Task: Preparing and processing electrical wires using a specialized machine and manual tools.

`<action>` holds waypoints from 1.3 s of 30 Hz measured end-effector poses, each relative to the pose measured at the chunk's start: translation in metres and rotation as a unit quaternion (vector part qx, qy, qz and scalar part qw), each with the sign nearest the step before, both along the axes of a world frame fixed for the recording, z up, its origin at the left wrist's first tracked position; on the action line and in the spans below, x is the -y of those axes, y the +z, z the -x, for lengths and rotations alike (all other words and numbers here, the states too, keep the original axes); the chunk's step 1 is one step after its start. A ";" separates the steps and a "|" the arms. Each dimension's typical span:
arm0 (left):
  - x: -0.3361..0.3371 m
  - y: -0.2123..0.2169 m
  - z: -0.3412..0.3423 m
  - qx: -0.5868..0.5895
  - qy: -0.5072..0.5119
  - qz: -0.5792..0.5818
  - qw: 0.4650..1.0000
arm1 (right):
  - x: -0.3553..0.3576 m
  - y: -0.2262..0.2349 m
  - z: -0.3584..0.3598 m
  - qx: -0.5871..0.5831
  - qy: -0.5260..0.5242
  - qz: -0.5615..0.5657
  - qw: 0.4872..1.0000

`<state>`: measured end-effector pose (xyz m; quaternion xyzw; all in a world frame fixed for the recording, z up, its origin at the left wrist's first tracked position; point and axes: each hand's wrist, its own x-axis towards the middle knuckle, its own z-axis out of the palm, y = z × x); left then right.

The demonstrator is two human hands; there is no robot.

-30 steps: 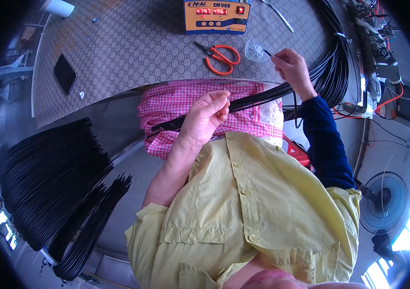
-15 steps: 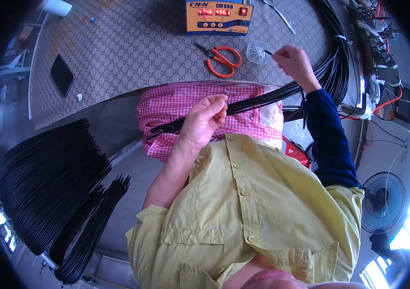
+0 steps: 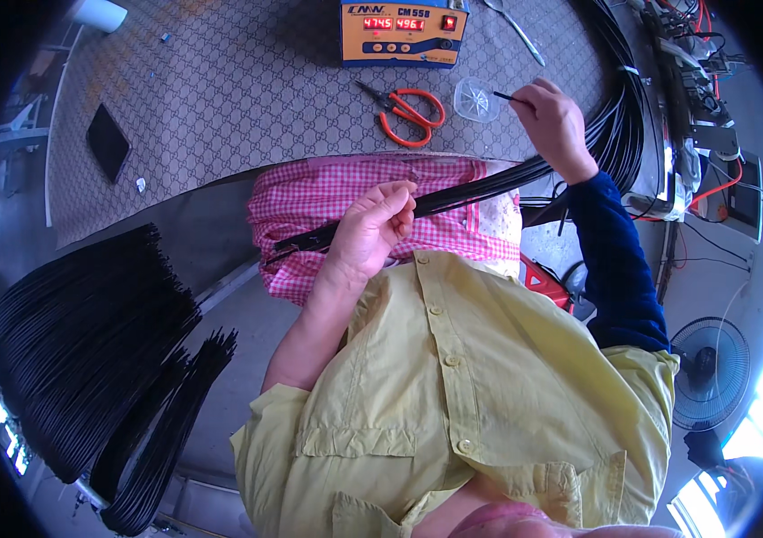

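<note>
My right hand (image 3: 553,130) pinches a thin black rod (image 3: 505,96), whose tip points at the right rim of a small clear plastic dish (image 3: 476,100). I cannot tell if the tip touches the dish. My left hand (image 3: 372,229) is closed, thumb against the curled index finger, in front of a bundle of black cables (image 3: 471,193) lying across my lap. Anything inside its fingers is too small or hidden to make out. The bundle runs on to the right and up over the table's right side.
Orange-handled cutters (image 3: 413,117) lie left of the dish. Behind them stands an orange and blue box with a lit red display (image 3: 404,34). A metal tool (image 3: 516,31), a dark phone-like slab (image 3: 109,143) and a white cylinder (image 3: 100,14) are on the patterned table (image 3: 247,90). Many black cables (image 3: 85,341) hang at left.
My right hand has drawn the rod slightly to the right, from over the dish to its rim, and more of the rod shows. My left hand keeps its grip shape. The view has shifted a little.
</note>
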<state>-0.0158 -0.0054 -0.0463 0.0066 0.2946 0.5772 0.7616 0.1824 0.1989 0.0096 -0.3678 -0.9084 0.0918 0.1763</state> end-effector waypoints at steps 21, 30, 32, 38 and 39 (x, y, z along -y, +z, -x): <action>-0.001 -0.005 0.005 -0.014 0.000 0.023 1.000 | -0.010 0.028 0.014 0.079 0.063 -0.050 0.994; -0.019 0.009 0.012 -0.126 0.043 0.027 0.991 | -0.055 0.094 0.064 0.025 0.121 -0.137 0.983; -0.023 0.010 0.016 -0.143 0.055 0.026 0.988 | -0.072 0.101 0.079 0.050 0.125 -0.161 0.978; -0.026 0.003 0.025 -0.181 0.080 0.045 0.979 | -0.102 0.111 0.124 0.081 0.127 -0.197 0.969; -0.028 0.002 0.026 -0.182 0.085 0.042 0.979 | -0.103 0.112 0.131 0.090 0.125 -0.198 0.968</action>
